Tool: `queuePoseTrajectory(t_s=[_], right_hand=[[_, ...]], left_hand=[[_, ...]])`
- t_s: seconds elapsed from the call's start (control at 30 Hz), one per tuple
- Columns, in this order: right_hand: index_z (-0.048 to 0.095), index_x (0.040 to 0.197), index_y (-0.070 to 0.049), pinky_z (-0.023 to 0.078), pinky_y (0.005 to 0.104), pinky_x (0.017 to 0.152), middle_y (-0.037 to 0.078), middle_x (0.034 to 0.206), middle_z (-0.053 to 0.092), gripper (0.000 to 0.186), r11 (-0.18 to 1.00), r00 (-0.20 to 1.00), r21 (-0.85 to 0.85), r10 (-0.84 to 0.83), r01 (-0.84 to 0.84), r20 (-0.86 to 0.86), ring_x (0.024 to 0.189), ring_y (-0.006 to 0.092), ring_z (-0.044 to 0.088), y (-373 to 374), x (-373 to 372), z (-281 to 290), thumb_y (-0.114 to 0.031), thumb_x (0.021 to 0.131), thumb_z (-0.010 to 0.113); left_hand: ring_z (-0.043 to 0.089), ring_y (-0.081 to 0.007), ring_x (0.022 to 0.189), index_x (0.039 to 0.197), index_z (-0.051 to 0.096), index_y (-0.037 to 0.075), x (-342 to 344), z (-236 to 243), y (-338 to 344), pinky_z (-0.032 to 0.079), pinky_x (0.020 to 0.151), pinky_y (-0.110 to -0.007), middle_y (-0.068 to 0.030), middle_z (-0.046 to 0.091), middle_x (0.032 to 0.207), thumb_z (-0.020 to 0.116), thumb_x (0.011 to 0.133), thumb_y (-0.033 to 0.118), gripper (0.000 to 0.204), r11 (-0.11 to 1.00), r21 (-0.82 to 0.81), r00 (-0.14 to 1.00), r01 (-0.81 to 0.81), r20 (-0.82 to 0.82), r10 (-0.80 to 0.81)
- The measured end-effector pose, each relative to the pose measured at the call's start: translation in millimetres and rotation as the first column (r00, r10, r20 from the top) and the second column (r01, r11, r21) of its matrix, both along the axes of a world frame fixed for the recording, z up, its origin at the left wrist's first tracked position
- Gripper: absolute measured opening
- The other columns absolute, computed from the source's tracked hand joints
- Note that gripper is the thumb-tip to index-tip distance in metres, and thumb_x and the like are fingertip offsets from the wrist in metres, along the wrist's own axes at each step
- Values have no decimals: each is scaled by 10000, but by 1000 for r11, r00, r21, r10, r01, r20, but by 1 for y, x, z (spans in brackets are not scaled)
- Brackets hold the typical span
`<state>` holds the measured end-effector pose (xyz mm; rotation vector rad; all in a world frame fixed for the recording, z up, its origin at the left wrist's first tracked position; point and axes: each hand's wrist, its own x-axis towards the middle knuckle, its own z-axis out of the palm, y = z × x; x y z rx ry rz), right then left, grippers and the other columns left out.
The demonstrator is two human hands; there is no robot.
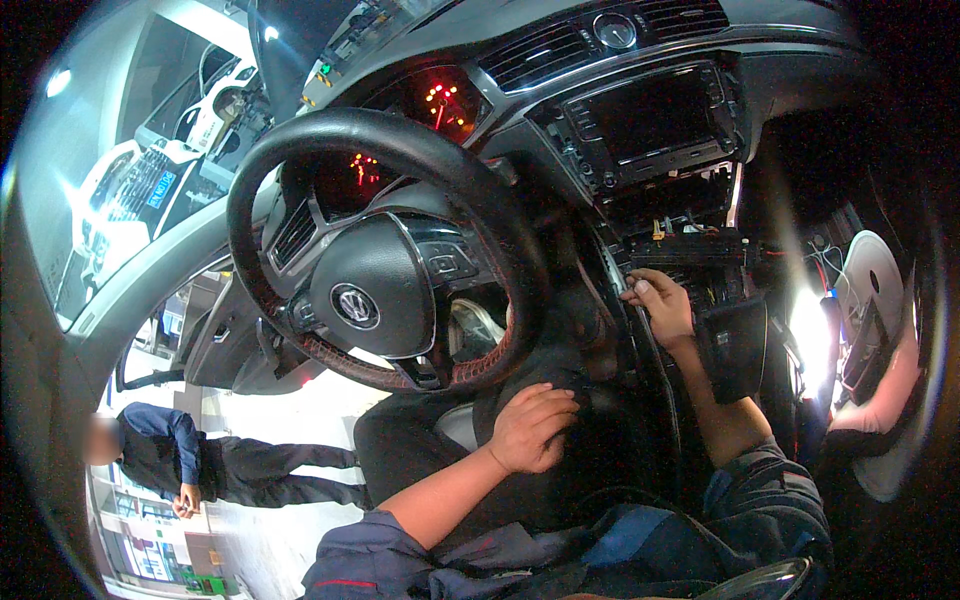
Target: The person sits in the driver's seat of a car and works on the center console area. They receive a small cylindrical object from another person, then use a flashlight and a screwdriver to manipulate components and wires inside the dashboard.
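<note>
My left hand [533, 428] rests on my dark-trousered thigh, fingers stretched out and holding nothing. Beside the centre console [735, 345], my right hand [660, 303] has thumb and fingers pinched together at the console's left edge; whatever is between them is too small to make out. Just beyond that hand, the console's front is opened up, with a small pale connector [659, 230] and loose parts showing. A black steering wheel [395, 128] with red stitching stands left of my right hand, touched by neither hand.
A dark centre screen [650, 112] sits above the opened console. The instrument cluster [440, 105] glows red. On the right are a bright lamp [812, 330], wires and what looks like another person's arm [890, 395]. A person [165, 450] stands outside the open door; a white car [130, 215] is beyond the windscreen.
</note>
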<state>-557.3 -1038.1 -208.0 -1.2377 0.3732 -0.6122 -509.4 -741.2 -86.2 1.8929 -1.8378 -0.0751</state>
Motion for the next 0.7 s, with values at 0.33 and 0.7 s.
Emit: queuePoseTrajectory(t_s=[0.33,0.7], right_hand=[[594,1276,68,550,313,864,145,1152,682,372,1000,999,16,7,-7,35,976,199,701,2,-1,-1,-205,1024,591],[630,1221,76,570,329,870,171,1103,710,337,993,991,53,-100,106,-93,948,208,707,7,0,15,-132,958,658]], left_hand=[[638,-283,1186,1008,699,56,0,1,0,459,1059,-469,-94,680,1171,664,674,82,336,1000,-18,1000,5,2,-5],[646,-314,1168,992,684,76,3,-6,-2,462,1047,-510,-108,701,1168,626,702,126,299,998,-58,999,13,30,-11]])
